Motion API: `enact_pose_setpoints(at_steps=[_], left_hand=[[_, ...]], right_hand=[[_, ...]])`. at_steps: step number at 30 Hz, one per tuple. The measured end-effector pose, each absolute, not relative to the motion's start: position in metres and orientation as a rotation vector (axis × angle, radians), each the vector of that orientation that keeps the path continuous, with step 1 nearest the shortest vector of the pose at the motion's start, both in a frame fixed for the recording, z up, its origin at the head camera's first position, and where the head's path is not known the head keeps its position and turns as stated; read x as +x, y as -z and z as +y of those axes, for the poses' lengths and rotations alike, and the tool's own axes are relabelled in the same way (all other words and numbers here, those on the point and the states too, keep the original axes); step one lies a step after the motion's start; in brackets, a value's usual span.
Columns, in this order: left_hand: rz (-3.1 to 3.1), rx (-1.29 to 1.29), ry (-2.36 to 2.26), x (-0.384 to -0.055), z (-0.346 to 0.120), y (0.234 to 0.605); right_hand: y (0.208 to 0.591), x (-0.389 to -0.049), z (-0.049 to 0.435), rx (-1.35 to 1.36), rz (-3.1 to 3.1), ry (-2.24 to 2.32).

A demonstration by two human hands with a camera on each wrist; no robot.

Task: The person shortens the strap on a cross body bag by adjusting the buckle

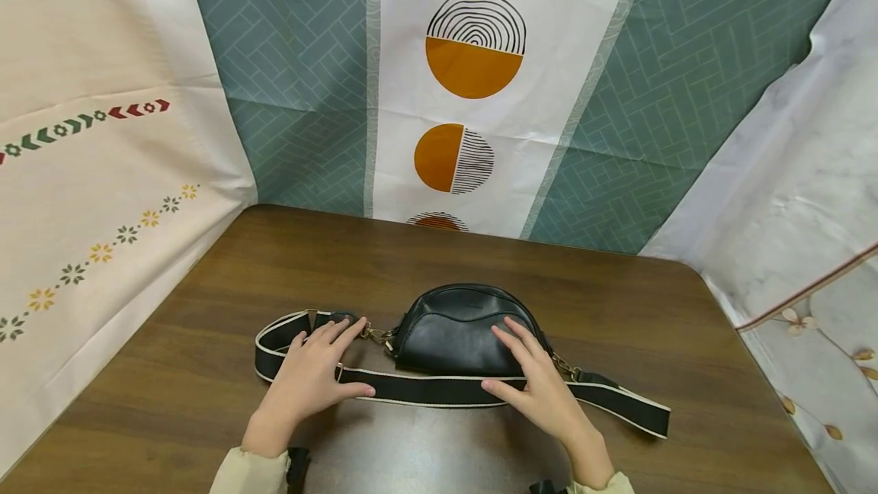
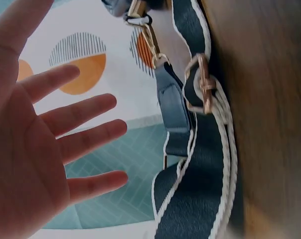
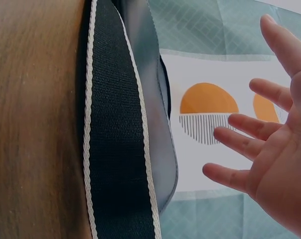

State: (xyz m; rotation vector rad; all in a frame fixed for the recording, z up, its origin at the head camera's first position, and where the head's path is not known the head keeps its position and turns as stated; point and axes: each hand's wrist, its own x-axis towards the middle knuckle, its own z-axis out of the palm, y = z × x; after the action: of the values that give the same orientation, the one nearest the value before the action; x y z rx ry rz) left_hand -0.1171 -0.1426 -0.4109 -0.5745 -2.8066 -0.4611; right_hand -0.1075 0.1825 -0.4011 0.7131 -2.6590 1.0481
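A black half-moon shoulder bag (image 1: 456,330) stands on the table in the head view. Its wide black strap (image 1: 439,391) with white edging runs across in front of it and loops at the left. Above the strap's left part my left hand (image 1: 312,372) hovers with fingers spread, holding nothing. My right hand (image 1: 538,387), fingers also spread and empty, overlaps the bag's right front and the strap. In the left wrist view a gold buckle (image 2: 203,84) and a gold clasp (image 2: 149,37) show on the strap. The right wrist view has the strap (image 3: 118,129) close up.
The brown wooden table (image 1: 171,372) carries the bag and strap. Behind it hangs a patterned teal and white cloth (image 1: 309,82). A cream embroidered cloth (image 1: 103,197) borders the left side, and a pale floral cloth (image 1: 796,197) the right.
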Motion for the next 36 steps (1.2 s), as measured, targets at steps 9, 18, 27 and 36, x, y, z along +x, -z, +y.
enact_pose_setpoints(at_steps=[9,18,27,36], left_hand=[[-2.848,-0.624,0.478,-0.118,-0.154,0.410],[-2.888,-0.648,0.508,-0.121,-0.165,0.413],[-2.887,-0.718,0.502,-0.124,-0.170,0.416],[-2.914,-0.736,0.495,-0.125,-0.166,0.415]], right_hand=[[0.401,-0.107,0.182,0.733,-2.664,-1.074],[0.403,-0.106,0.181,0.746,-2.656,-1.092],[0.402,-0.105,0.180,0.750,-2.659,-1.101],[0.402,-0.106,0.179,0.764,-2.650,-1.071]])
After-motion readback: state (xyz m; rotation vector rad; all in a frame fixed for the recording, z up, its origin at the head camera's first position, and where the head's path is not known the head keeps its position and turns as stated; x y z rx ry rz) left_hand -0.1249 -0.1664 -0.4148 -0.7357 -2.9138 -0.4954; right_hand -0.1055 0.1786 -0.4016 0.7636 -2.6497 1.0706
